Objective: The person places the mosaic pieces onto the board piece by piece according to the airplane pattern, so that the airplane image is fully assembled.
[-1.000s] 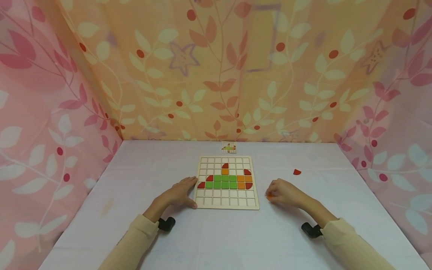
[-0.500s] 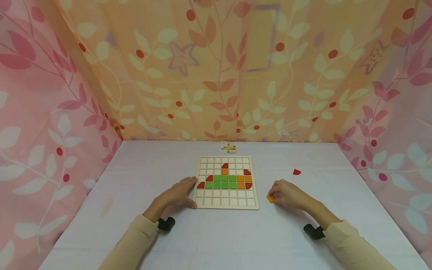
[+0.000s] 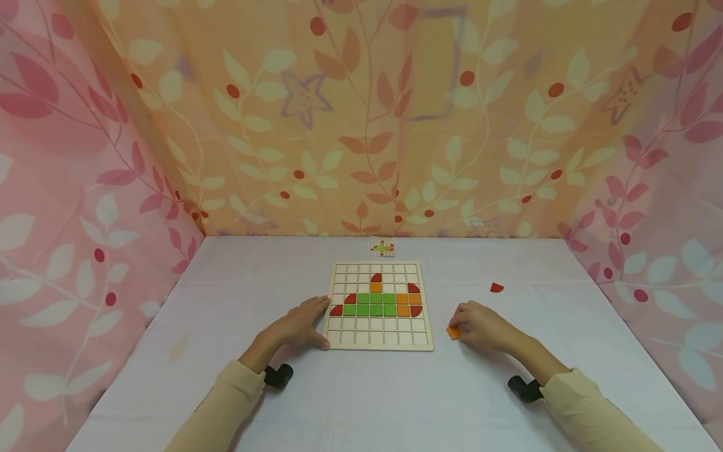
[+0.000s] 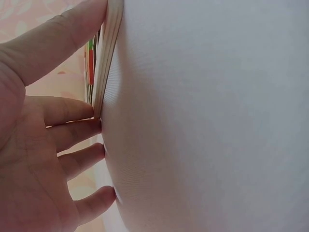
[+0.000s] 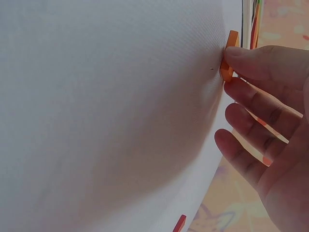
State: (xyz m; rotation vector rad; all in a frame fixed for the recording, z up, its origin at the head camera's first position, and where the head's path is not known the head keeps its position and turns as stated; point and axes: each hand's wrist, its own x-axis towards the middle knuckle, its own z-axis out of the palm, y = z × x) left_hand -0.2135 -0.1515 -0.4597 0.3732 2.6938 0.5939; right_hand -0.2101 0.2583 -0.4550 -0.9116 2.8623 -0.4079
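A square wooden grid board (image 3: 375,339) lies on the table, with green, orange and red tiles set in several of its cells. My left hand (image 3: 298,323) rests at the board's left side, thumb and fingers spread. In the left wrist view, the thumb touches the board's edge (image 4: 111,48) and the fingertips meet the cloth. To the right of the board, my right hand (image 3: 480,325) pinches an orange square tile (image 3: 453,333). The right wrist view has the thumb on that orange tile (image 5: 232,39), which is down at the cloth. Part of it is hidden by the thumb.
One red quarter-circle tile (image 3: 496,288) lies on the table beyond my right hand. Behind the board is a small picture card (image 3: 382,246) with a coloured grid pattern. Patterned fabric (image 3: 305,150) closes in the white table at the back and both sides.
Since a second ago, my right hand has shifted slightly to the right, and more of the orange tile shows beside its fingertips. My left hand and the board have stayed put.
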